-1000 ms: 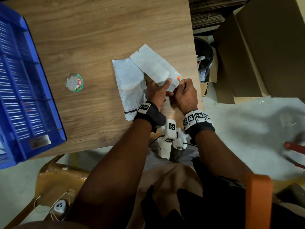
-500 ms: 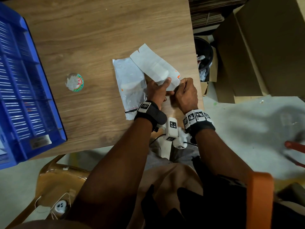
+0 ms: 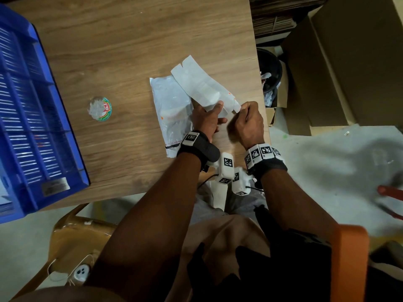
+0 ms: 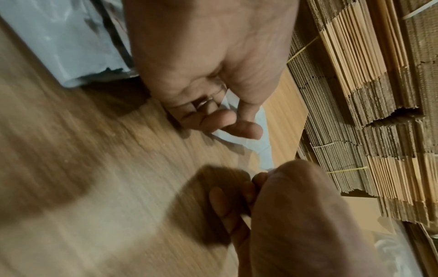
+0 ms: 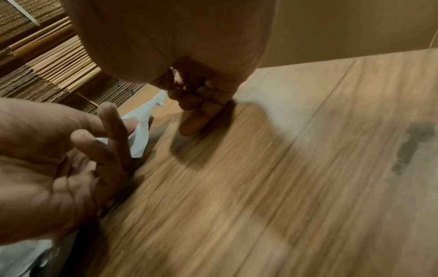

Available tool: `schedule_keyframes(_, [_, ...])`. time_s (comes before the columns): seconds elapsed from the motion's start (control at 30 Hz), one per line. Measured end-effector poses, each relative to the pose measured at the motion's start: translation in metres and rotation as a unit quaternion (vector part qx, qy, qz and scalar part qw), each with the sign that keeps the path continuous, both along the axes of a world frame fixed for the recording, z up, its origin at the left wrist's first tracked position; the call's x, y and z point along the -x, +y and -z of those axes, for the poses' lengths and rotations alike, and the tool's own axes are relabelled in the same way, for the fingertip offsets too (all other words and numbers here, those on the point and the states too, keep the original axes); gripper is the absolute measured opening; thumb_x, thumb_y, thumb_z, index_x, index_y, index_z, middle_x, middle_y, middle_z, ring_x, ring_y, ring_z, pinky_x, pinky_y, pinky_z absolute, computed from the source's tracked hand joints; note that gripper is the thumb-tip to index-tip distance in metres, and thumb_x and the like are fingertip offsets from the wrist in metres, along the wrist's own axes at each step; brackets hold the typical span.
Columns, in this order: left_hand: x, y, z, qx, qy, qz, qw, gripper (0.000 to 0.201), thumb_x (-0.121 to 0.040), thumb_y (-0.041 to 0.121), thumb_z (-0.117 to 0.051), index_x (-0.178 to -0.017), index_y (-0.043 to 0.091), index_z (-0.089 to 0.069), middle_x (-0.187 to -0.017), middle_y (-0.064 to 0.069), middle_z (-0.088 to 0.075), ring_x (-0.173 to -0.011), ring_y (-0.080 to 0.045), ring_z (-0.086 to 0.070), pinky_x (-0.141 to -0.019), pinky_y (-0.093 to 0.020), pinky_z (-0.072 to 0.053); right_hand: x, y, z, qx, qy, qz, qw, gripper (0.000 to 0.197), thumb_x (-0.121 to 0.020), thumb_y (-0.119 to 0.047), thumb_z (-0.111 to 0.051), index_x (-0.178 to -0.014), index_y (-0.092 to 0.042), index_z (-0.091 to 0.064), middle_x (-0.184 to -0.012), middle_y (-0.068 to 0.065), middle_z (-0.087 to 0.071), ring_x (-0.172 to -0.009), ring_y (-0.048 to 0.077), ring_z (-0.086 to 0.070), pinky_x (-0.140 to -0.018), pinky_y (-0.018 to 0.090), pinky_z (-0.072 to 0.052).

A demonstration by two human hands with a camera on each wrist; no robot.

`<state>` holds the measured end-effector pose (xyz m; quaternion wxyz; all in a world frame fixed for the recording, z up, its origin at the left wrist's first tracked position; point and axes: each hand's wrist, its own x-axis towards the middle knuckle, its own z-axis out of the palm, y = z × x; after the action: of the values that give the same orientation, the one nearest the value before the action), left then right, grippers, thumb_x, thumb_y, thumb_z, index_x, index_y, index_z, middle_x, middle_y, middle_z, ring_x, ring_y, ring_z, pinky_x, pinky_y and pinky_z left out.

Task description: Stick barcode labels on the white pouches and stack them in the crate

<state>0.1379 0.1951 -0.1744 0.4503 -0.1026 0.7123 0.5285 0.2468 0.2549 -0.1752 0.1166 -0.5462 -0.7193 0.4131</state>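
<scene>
A white pouch (image 3: 171, 110) lies flat on the wooden table (image 3: 130, 51). Across its top right corner lies a long white label strip (image 3: 196, 83). My left hand (image 3: 214, 109) pinches the strip's near end between thumb and fingers. My right hand (image 3: 242, 110), just to the right, pinches a small white label (image 3: 236, 106) that lifts off the strip's corner. In the left wrist view the left hand's thumb (image 4: 246, 129) presses on the strip (image 4: 263, 150). The right wrist view shows the strip (image 5: 142, 129) between both hands. The blue crate (image 3: 32, 118) stands at the table's left.
A round sticker (image 3: 99, 108) lies on the table between crate and pouch. Off the table's right edge stand a black bin (image 3: 270, 68) and large cardboard boxes (image 3: 349, 62). Stacked flat cardboard (image 4: 367, 93) sits behind the table. A brown chair (image 3: 82, 238) is near left.
My right hand has drawn a little right and toward me, away from the left hand, and a label corner now lifts off the strip. The strip and pouch stay put.
</scene>
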Motion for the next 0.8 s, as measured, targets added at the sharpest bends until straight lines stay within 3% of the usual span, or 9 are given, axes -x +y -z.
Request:
schedule_keyframes(0.17, [0.000, 0.006, -0.004, 0.015, 0.002, 0.015, 1.000, 0.036, -0.095, 0.026, -0.067, -0.124, 0.016, -0.049, -0.109, -0.005, -0.069, -0.054, -0.013, -0.071, -0.044, -0.024, -0.050, -0.005, 0.002, 0.000, 0.004, 0.019, -0.003, 1.000, 0.025, -0.100, -0.023, -0.034, -0.106, -0.005, -0.051, -0.086, 0.005, -0.057, -0.077, 0.023, -0.052, -0.069, 0.028, -0.032])
schedule_keyframes(0.27, [0.000, 0.009, -0.008, 0.026, 0.018, 0.026, 0.999, 0.027, -0.096, 0.025, -0.064, -0.114, 0.027, -0.045, -0.111, -0.003, -0.067, -0.057, -0.012, -0.072, -0.046, -0.023, -0.050, -0.008, 0.002, -0.001, 0.003, 0.039, 0.000, 0.999, 0.017, -0.104, -0.015, -0.037, -0.104, -0.004, -0.050, -0.080, 0.002, -0.053, -0.072, 0.021, -0.049, -0.068, 0.026, -0.032])
schedule_keyframes(0.37, [0.002, 0.009, -0.008, 0.035, 0.010, 0.040, 0.999, 0.018, -0.097, 0.027, -0.064, -0.107, 0.030, -0.049, -0.113, -0.004, -0.068, -0.061, -0.012, -0.074, -0.045, -0.022, -0.048, -0.011, 0.002, 0.000, 0.019, 0.049, 0.016, 0.998, 0.016, -0.107, -0.022, -0.036, -0.100, -0.011, -0.046, -0.076, -0.003, -0.049, -0.066, 0.013, -0.047, -0.067, 0.031, -0.037])
schedule_keyframes(0.47, [0.004, 0.009, -0.008, 0.047, 0.000, 0.056, 0.997, 0.023, -0.097, 0.029, -0.063, -0.115, 0.022, -0.051, -0.113, -0.004, -0.069, -0.063, -0.010, -0.074, -0.045, -0.020, -0.047, -0.013, 0.000, -0.004, 0.032, 0.057, 0.029, 0.997, 0.020, -0.108, -0.028, -0.033, -0.101, -0.012, -0.045, -0.079, 0.002, -0.051, -0.068, 0.012, -0.052, -0.071, 0.038, -0.051])
schedule_keyframes(0.53, [0.005, 0.010, -0.010, 0.063, 0.000, 0.065, 0.996, 0.024, -0.097, 0.029, -0.062, -0.116, 0.020, -0.048, -0.110, -0.002, -0.068, -0.063, -0.010, -0.072, -0.043, -0.020, -0.045, -0.013, 0.000, -0.007, 0.076, 0.090, 0.051, 0.992, 0.018, -0.109, -0.025, -0.034, -0.104, -0.011, -0.044, -0.082, 0.004, -0.049, -0.069, 0.006, -0.058, -0.071, 0.029, -0.058])
schedule_keyframes(0.57, [0.005, 0.011, -0.011, 0.073, 0.006, 0.066, 0.995, 0.026, -0.097, 0.029, -0.063, -0.116, 0.019, -0.047, -0.106, -0.001, -0.067, -0.062, -0.011, -0.072, -0.042, -0.020, -0.044, -0.014, 0.001, -0.008, 0.113, 0.119, 0.072, 0.984, 0.016, -0.110, -0.023, -0.033, -0.104, -0.012, -0.043, -0.084, 0.006, -0.049, -0.073, 0.010, -0.062, -0.073, 0.030, -0.061])
schedule_keyframes(0.67, [0.008, 0.011, -0.013, 0.095, 0.045, 0.089, 0.991, 0.029, -0.095, 0.028, -0.063, -0.116, 0.015, -0.048, -0.105, -0.003, -0.067, -0.057, -0.015, -0.069, -0.040, -0.020, -0.040, -0.017, 0.008, -0.010, 0.171, 0.169, 0.142, 0.960, 0.014, -0.111, -0.022, -0.032, -0.102, -0.018, -0.043, -0.088, 0.014, -0.054, -0.083, 0.023, -0.063, -0.074, 0.038, -0.063])
schedule_keyframes(0.8, [0.016, 0.016, -0.019, 0.114, 0.083, 0.186, 0.972, 0.035, -0.085, 0.032, -0.067, -0.112, 0.013, -0.055, -0.100, -0.005, -0.070, -0.053, -0.018, -0.071, -0.040, -0.021, -0.042, -0.026, 0.013, -0.011, 0.199, 0.196, 0.146, 0.949, 0.014, -0.110, -0.020, -0.036, -0.101, -0.019, -0.046, -0.087, 0.010, -0.056, -0.083, 0.016, -0.061, -0.076, 0.038, -0.063])
